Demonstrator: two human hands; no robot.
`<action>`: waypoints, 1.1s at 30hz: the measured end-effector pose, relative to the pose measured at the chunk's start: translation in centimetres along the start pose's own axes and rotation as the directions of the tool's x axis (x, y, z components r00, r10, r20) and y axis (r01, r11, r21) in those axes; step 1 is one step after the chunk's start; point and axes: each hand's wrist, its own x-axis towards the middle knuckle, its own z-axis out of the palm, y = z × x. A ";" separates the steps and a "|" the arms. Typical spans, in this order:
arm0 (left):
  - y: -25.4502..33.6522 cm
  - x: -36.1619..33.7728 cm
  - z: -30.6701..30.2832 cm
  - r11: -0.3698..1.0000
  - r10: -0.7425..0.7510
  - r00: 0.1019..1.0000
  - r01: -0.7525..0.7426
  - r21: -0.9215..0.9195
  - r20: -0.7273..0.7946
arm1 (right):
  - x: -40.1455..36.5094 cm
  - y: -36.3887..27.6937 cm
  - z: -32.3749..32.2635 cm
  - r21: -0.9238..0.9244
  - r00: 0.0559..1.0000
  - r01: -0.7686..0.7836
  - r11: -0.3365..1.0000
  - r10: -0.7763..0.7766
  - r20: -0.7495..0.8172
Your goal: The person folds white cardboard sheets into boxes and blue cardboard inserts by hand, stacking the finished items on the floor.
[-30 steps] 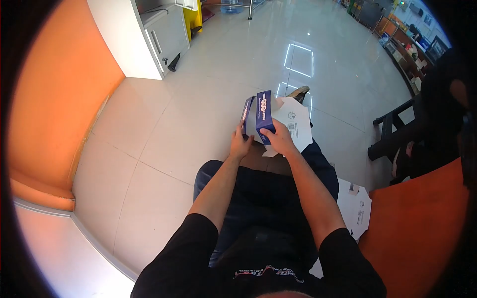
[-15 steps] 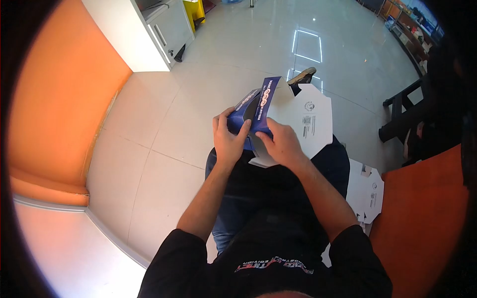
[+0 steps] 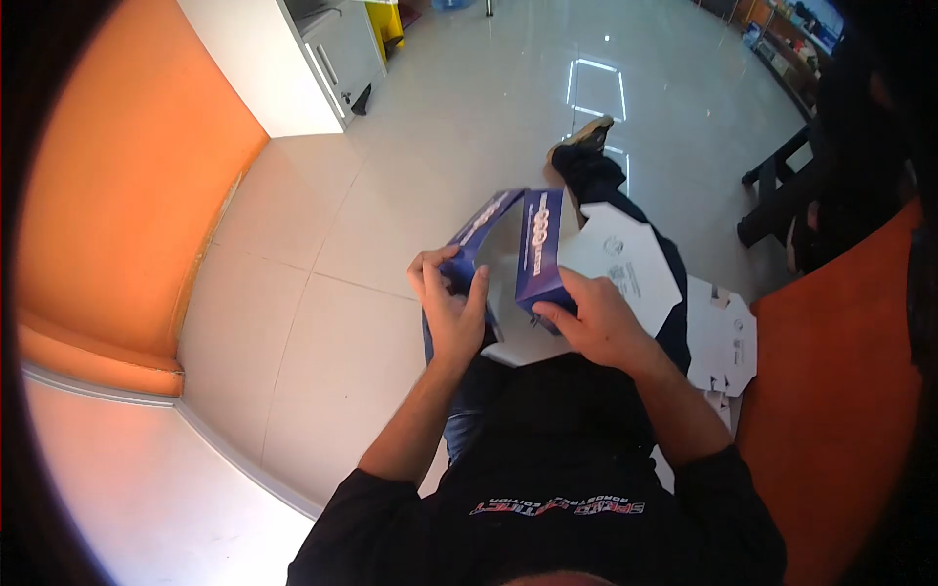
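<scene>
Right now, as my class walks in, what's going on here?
A person holds a partly folded blue-and-white carton, the left hand gripping one blue panel and the right hand another. Its printed white flap spreads open to the right. More white cardboard lies beside an orange surface.

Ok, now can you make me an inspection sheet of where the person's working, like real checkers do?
Surface: glossy tiled floor.
Job's things: blue-and-white printed cardboard box, partly folded, held above the floor.
Clutter: printed white cardboard sheets, low on the person's right.
Hands: left hand and right hand each grip a blue part of the box.
Cables: possibly one at the white cabinet; too small to tell.
Surroundings: orange wall, black stool.
</scene>
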 end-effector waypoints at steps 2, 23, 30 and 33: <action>0.5 0.1 0.0 0.998 0.007 0.999 -0.009 -0.057 -0.038 | -0.3 -0.5 -0.8 -0.064 0.998 0.048 0.997 -0.046 0.036; 1.6 -3.0 0.7 0.998 -0.058 0.990 0.062 -0.026 0.127 | 0.2 2.3 4.9 -0.214 0.962 -0.028 0.976 -0.032 -0.273; 1.2 -2.8 0.8 0.988 -0.133 0.978 0.143 -0.058 0.159 | 0.4 3.1 5.7 -0.465 0.937 0.136 0.875 -0.266 -0.228; 0.7 -2.8 0.7 0.991 -0.126 0.975 0.132 -0.022 0.181 | 0.5 3.2 5.7 -0.470 0.939 0.141 0.871 -0.268 -0.216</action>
